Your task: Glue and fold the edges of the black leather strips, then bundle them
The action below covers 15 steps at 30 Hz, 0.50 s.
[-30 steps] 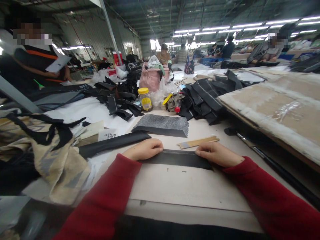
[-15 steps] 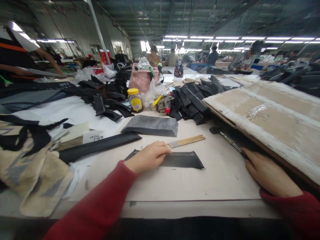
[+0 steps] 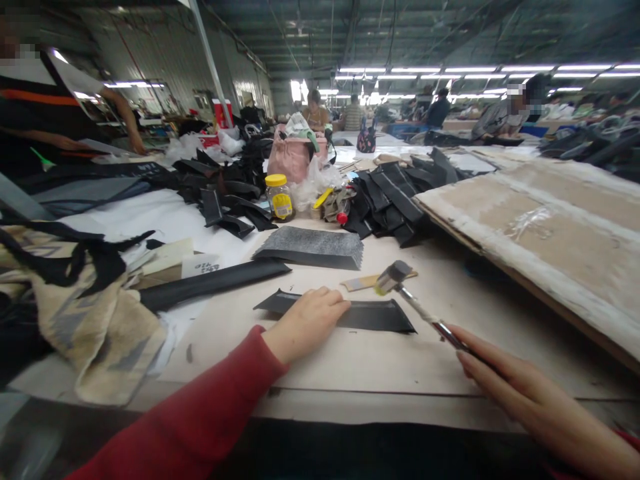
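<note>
My left hand (image 3: pixel 311 321) lies over a folded black strip (image 3: pixel 377 316) of leather-like material, its bent fingers holding the strip down on the board. Parts of the strip show on both sides of the hand. In my right hand (image 3: pixel 510 373) is a hammer (image 3: pixel 417 308), gripped by its handle. The hammer's dark head, yellowish at its lower end, hangs above the right half of the strip. Behind that head lies a flat wooden stick (image 3: pixel 361 282), partly covered by it. A grey, textured piece with zigzag ends (image 3: pixel 310 245) rests farther back.
Large cardboard sheets (image 3: pixel 555 207) jut over the right side. A black roll (image 3: pixel 215 283) and a beige cloth (image 3: pixel 113 333) lie left. Behind are a yellow-lidded jar (image 3: pixel 280 198), black strips (image 3: pixel 387 197) in a pile and a pink bag (image 3: pixel 289 159). Other people work farther off.
My right hand has brought the hammer out from beside the cardboard sheets, leftward and up over the strip. My left hand stays on the strip. The view has shifted slightly.
</note>
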### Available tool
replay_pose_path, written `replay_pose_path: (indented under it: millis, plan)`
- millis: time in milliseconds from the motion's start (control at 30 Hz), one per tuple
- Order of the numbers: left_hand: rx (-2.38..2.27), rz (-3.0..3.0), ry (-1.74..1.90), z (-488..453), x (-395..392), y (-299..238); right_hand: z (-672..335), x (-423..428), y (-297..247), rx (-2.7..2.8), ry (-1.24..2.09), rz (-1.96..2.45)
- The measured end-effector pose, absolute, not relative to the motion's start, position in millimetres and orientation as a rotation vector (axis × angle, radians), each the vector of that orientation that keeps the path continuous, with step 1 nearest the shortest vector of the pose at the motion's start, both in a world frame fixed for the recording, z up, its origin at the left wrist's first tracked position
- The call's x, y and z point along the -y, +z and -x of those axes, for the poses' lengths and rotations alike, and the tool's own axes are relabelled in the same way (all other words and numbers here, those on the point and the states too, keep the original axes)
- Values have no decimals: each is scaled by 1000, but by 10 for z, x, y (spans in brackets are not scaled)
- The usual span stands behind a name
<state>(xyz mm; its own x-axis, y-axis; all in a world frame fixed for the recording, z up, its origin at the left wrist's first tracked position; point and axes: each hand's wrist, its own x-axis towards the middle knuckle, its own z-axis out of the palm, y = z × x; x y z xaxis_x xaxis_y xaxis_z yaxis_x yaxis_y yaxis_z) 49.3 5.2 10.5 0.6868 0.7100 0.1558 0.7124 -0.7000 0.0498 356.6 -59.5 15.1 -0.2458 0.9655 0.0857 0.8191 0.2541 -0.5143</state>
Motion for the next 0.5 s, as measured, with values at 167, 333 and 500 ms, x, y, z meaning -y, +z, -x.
replay_pose_path:
  millis: [167,333,500]
  plan:
    - [1232,2856,-288,-477,43,32,-3357,612,269,2219,619,1550]
    - [1252,2835,-331,-472,94,10,-3290,540,257,2298,456,1509]
    - [1258,2823,-337,-477,91,5,-3246,420,314,2469,570,1532]
